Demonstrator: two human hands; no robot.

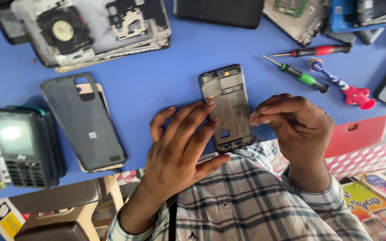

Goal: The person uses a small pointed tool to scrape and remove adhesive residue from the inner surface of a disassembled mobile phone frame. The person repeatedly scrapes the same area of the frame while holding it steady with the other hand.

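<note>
Phone frame (pixel 226 109) lies flat on the blue counter (pixel 157 76) dead centre, open side up with its long axis running 12 to 6, so everything inside faces us. Our left hand (pixel 182 147) has its fingers spread flat against the frame's 9 o'clock edge, pinning it rather than gripping, while our right hand (pixel 291 122) at 3 o'clock has its fingertips pinched nearly closed; can't tell if there's anything tiny between them. Screwdrivers (pixel 304 76) sit within reach at 1 o'clock, and a grey back cover (pixel 83 120) lies off at 9.
</note>
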